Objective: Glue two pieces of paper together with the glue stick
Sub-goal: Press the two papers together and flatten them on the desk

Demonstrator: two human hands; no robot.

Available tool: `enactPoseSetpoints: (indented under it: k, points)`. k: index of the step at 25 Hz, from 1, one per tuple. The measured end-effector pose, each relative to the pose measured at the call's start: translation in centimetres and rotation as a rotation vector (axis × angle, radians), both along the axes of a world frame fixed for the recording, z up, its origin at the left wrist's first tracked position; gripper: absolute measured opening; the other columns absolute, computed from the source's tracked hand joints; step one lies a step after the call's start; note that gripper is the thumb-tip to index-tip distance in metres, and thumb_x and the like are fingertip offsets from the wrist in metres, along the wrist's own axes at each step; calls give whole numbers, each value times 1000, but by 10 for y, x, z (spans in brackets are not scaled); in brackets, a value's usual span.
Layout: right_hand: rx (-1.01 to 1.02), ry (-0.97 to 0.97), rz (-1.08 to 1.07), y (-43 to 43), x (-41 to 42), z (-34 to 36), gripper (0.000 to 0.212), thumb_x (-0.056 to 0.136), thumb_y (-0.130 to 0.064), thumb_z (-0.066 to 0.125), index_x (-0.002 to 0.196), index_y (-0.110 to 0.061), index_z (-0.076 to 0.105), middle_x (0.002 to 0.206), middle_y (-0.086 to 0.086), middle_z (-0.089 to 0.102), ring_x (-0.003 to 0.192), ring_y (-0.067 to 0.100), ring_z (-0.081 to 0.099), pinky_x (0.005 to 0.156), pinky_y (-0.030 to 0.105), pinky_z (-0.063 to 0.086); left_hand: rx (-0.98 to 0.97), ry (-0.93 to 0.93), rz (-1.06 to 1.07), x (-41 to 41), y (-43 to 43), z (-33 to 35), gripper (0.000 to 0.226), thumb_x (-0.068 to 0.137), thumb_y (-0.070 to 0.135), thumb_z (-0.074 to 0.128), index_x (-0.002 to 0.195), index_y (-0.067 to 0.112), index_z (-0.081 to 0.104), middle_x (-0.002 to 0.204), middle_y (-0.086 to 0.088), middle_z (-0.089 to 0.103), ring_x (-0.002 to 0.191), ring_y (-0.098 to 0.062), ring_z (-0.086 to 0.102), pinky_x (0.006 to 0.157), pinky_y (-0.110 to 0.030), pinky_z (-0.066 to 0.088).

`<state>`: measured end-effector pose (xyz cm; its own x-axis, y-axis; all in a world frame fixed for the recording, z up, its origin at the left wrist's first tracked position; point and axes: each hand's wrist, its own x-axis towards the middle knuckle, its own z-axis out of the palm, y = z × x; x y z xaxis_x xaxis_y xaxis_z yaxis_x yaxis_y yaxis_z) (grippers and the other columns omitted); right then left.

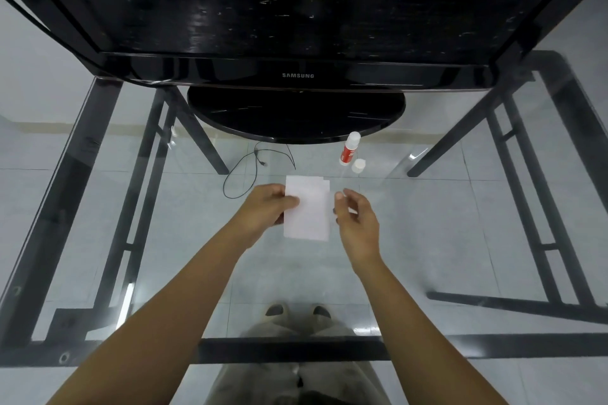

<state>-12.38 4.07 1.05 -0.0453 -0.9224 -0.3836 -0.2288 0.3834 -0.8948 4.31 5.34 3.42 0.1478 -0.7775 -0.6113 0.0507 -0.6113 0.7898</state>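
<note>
Two white paper pieces (309, 207) lie stacked almost edge to edge, held above the glass table; the lower sheet peeks out at the top right. My left hand (266, 210) pinches the stack's left edge with thumb on top. My right hand (357, 223) touches the right edge with its fingertips, partly behind the paper. The glue stick (349, 149) stands upright and uncapped, red label, beyond the paper to the right. Its white cap (358, 165) rests beside it.
A black Samsung monitor (296, 76) on a round base (296, 115) stands at the back of the glass table (460, 240). A thin black cable (253, 168) loops left of the paper. Black frame bars and my feet show through the glass.
</note>
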Motion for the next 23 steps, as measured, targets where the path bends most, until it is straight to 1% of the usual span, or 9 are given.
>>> enactPoseSetpoints:
  k: [2,4,5,7,10,12,15,17,23]
  points:
    - [72,5,62,-5,2,-6,24,87,-26,61,111,-22,59,97,-5,61,87,11,61,87,35,53,-2,30,-10,-1,6,-10,17,87,7,57,102,1,64,103,-11,70,94,-23,67,83,-33,54]
    - [88,22,81,-7,6,-12,23,86,-20,64,108,-21,61,91,-9,60,80,6,60,87,37,54,-13,24,13,-2,7,-20,16,87,9,58,101,4,65,102,-10,71,93,-24,67,82,-34,54]
    - [82,22,70,-9,7,-14,23,85,-19,64,108,-21,61,91,-8,61,80,5,59,85,33,55,-22,-15,36,-3,6,-25,15,86,10,61,100,7,65,100,-10,71,91,-24,67,80,-34,54]
    - [33,46,61,-14,10,-17,24,85,-19,65,109,-21,61,94,-6,62,77,3,59,74,17,53,-41,-205,81,-5,1,-32,18,83,16,65,101,12,65,94,-7,71,83,-20,64,73,-27,51]
    - [-49,126,74,-22,15,-20,27,85,-17,65,112,-17,61,94,-6,60,75,3,57,63,0,43,-87,-471,98,-9,-7,-38,32,83,20,66,114,14,60,89,0,63,77,-13,58,65,-15,41]
    - [-74,174,94,-27,19,-25,29,86,-17,64,114,-16,60,95,-6,59,76,5,56,61,-1,41,-147,-566,66,-12,-10,-42,35,85,17,64,119,11,58,87,1,60,75,-11,56,63,-8,38]
    - [-96,227,112,-32,22,-33,31,86,-18,63,117,-16,59,98,-5,60,74,4,54,62,1,41,-244,-659,45,-13,-11,-49,35,85,9,63,119,5,58,88,-9,66,73,-13,56,69,-5,37]
    - [-100,243,110,-33,23,-38,31,86,-18,64,117,-16,59,102,-2,63,74,4,55,62,0,41,-265,-693,38,-13,-11,-53,34,85,7,63,119,3,59,90,-13,68,73,-13,56,71,-6,37]
    - [-129,296,101,-34,26,-46,31,86,-19,64,116,-16,60,109,5,68,80,7,57,66,1,40,-238,-731,28,-13,-15,-54,33,86,10,61,119,7,59,92,-11,69,72,-13,55,72,-16,42]
